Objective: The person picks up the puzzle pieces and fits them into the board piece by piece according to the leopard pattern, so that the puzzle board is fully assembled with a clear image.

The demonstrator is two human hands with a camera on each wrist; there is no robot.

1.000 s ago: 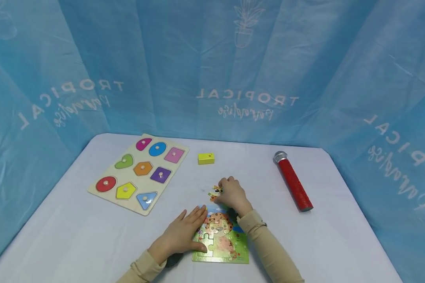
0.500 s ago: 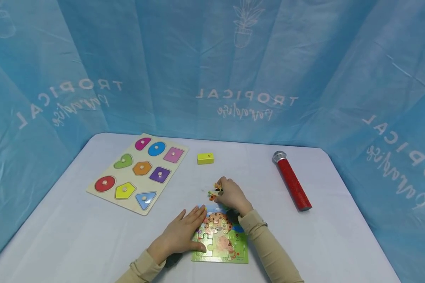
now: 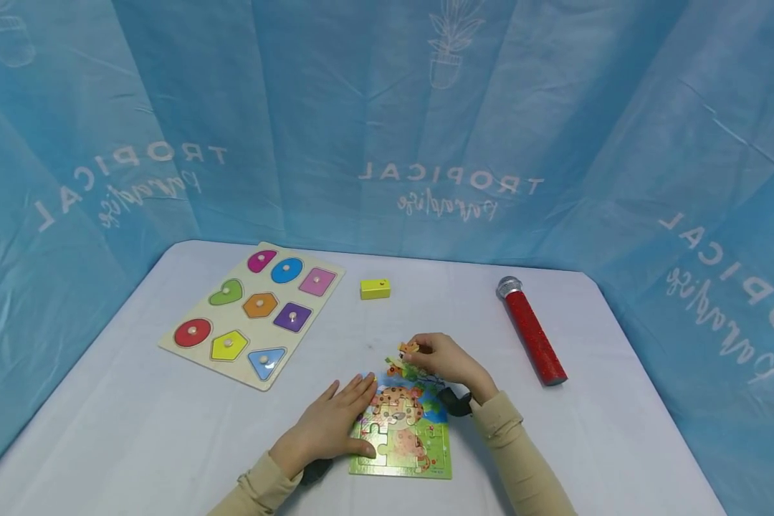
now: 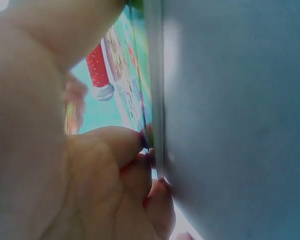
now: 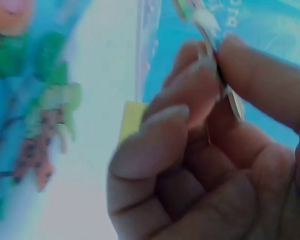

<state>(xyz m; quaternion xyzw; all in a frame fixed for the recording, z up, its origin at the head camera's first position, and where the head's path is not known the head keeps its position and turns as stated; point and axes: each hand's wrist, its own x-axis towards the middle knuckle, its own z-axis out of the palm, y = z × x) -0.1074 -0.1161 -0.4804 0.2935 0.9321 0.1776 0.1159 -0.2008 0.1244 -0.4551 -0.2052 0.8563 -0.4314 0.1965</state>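
Observation:
A jigsaw puzzle (image 3: 400,448) with a spotted cartoon animal on a green and blue ground lies at the front middle of the table. My left hand (image 3: 329,423) lies along its left edge with straight, spread fingers, the thumb touching the lower left part. Beyond the puzzle's upper edge, my right hand (image 3: 448,360) pinches a puzzle piece (image 3: 408,348) between thumb and fingers. In the right wrist view the held piece (image 5: 217,65) appears edge-on; whether it is one piece or more I cannot tell. The puzzle (image 4: 132,65) shows nearly edge-on in the left wrist view.
At the back left lies a pegged shape board (image 3: 200,308) with several coloured shapes. A yellow block (image 3: 375,289) stands behind the puzzle. To the right lies a red toy microphone (image 3: 534,333) with a silver head. Blue printed cloth (image 3: 322,107) hangs around the white table.
My right hand has moved right and slightly toward me with the puzzle piece, uncovering more of the puzzle's upper right. My left hand stays in place.

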